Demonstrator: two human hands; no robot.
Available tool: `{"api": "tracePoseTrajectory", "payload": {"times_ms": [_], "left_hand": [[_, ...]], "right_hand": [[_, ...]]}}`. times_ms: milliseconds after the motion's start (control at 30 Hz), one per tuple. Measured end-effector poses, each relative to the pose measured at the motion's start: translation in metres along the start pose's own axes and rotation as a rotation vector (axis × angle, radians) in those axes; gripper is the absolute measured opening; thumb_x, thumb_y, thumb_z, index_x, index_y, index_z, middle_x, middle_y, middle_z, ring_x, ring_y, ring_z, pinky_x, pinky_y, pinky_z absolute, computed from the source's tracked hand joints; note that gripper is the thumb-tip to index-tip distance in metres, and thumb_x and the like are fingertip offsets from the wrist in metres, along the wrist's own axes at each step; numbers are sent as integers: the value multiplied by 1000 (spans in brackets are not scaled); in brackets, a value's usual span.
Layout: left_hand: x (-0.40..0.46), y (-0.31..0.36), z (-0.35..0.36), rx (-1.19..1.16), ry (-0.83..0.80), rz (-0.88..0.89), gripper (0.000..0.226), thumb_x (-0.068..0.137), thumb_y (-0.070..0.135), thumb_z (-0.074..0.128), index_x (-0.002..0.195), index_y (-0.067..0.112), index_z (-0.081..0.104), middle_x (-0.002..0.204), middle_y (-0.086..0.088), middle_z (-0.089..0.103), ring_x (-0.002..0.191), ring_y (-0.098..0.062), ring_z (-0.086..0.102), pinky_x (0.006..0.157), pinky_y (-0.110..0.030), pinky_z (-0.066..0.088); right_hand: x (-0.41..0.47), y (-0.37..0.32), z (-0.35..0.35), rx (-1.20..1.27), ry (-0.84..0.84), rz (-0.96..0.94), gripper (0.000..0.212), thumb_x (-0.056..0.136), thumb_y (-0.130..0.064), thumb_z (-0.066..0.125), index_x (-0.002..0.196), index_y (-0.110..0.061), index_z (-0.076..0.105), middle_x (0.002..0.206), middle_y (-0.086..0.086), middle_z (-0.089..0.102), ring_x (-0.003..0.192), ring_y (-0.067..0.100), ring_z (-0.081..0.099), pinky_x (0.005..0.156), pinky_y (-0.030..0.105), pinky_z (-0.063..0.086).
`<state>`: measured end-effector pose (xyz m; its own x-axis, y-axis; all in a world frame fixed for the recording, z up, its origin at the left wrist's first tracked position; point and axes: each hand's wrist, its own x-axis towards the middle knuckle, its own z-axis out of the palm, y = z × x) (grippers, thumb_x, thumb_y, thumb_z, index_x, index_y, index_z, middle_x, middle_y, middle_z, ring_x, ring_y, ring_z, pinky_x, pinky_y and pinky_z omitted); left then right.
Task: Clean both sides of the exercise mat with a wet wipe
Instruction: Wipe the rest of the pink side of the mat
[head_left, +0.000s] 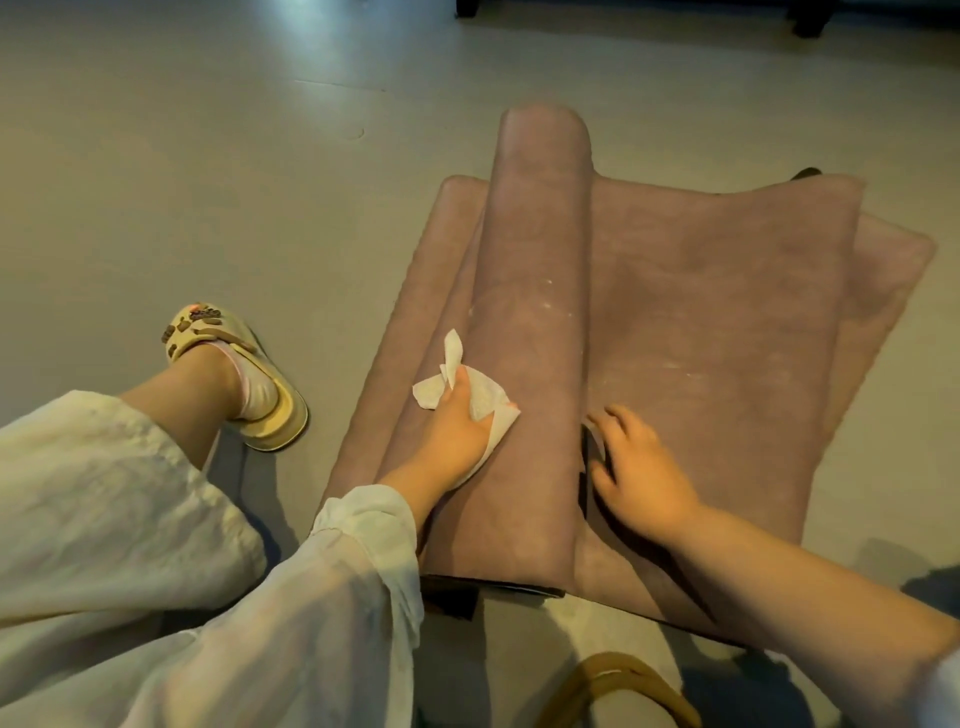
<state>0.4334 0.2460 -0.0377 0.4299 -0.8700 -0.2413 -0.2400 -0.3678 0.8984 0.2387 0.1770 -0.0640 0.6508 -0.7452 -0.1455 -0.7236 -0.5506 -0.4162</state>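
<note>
Mat: one dusty-pink rubbery exercise mat (701, 312) lies on the grey floor (208, 156), folded over itself in several layers with a raised rounded hump running away from the person; a dark underside edge shows at the near end.
Marks: pale whitish smears and specks on the mat's top surface, near the hump and to its right.
Wipe: one white crumpled wet wipe (485, 400), pressed onto the hump, a twisted end sticking up.
Left hand (457, 431): fingers curled over the wipe, holding it down against the mat; white gauzy sleeve (363, 525) at the wrist.
Right hand (641, 473): fingers spread and relaxed, resting flat on the mat just beside the hump, gripping nothing.
Hands counted: two.
Footwear: one cream slipper with brown decorations (234, 374) on a foot in a pale sock, left of the mat.
</note>
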Motion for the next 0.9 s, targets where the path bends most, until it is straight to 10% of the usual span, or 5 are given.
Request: {"api": "tracePoseTrajectory", "payload": {"times_ms": [100, 200, 600, 767, 900], "left_hand": [[-1, 7, 1, 280, -31, 13, 73, 97, 11, 46, 151, 11, -3, 155, -14, 16, 143, -25, 18, 115, -32, 20], [-3, 10, 10, 504, -39, 273, 71, 94, 11, 43, 150, 5, 0, 157, -11, -15, 146, -22, -10, 117, -33, 1], [-21, 26, 18, 1027, -231, 524, 72, 97, 39, 41, 151, 11, 3, 158, -5, -13, 146, -20, -8, 116, -31, -4], [-18, 38, 13, 1215, -346, 608, 65, 95, 30, 39, 151, 12, 11, 159, -6, -5, 146, -21, -1, 119, -35, 1], [-20, 27, -10, 1295, -399, 655, 60, 98, 32, 30, 151, 11, 12, 159, -10, -3, 146, -23, 2, 117, -33, 0]], "right_hand": [[-29, 11, 8, -411, -392, -111, 88, 87, -67, 40, 151, -25, -3, 158, 8, -12, 145, 34, -5, 114, 59, 4], [-48, 7, 11, -559, -567, -201, 102, 81, -75, 40, 148, -24, -18, 153, 10, -28, 138, 38, -27, 107, 69, -5], [-74, -47, 14, -748, -749, 52, 71, 101, -18, 38, 148, -6, -13, 153, 29, -11, 139, 52, 5, 103, 64, 27], [-77, -42, -6, -738, -738, -88, 36, 97, -1, 39, 132, -5, 49, 134, 17, 48, 117, 34, 51, 87, 44, 49], [-77, -39, -10, -839, -805, -138, 35, 97, -3, 42, 131, -7, 49, 130, 12, 51, 117, 31, 51, 90, 40, 47]]}}
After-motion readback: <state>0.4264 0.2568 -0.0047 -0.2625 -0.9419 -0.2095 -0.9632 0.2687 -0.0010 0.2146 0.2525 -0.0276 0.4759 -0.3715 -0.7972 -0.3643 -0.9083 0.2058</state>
